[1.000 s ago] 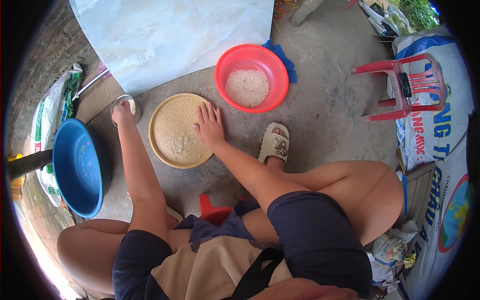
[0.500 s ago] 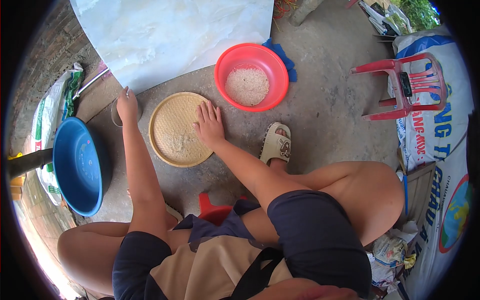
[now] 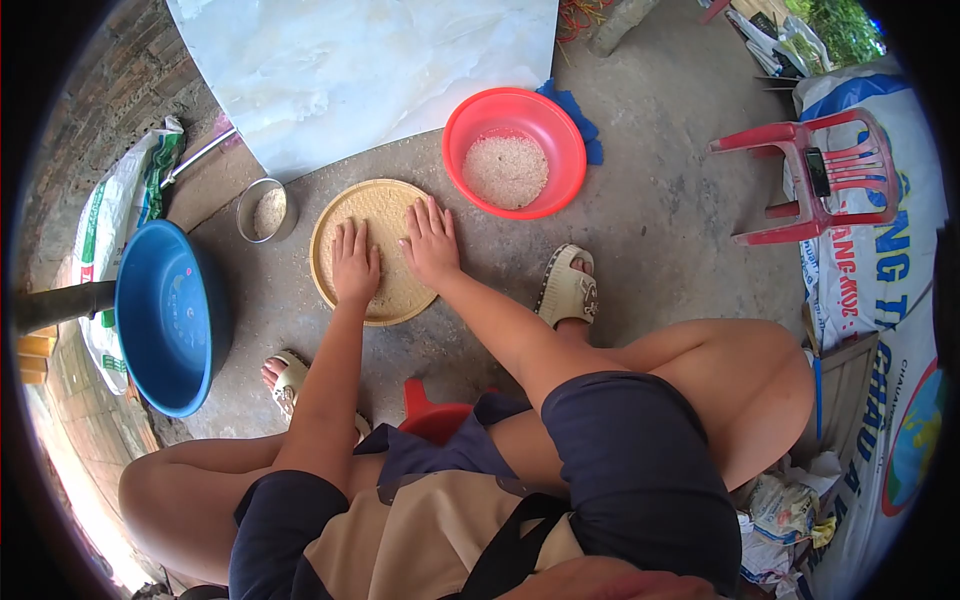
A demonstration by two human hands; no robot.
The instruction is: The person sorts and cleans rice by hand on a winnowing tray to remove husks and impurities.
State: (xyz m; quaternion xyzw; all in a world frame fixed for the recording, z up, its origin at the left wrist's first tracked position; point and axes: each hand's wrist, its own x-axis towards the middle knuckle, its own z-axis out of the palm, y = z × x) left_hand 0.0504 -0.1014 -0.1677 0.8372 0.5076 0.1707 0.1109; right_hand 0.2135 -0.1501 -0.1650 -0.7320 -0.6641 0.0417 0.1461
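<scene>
A round woven bamboo tray lies on the concrete floor in front of me, with a thin spread of pale grain on it. My left hand rests palm down on its left part, fingers stretched out and holding nothing. On the right part of the tray my right hand lies flat too, fingers slightly spread. Left of the tray stands a round metal container with some grain inside. A red plastic basin holding a larger heap of pale grain sits beyond the tray to the right.
A blue basin stands at the left. Farther back lies a marbled white sheet, its near edge close to the red basin. Large printed sacks and a red plastic stool are at the right. Sandals are on both feet.
My left hand has left the metal container and come right onto the tray. The small grain heap there has been flattened out. My right hand stays on the tray.
</scene>
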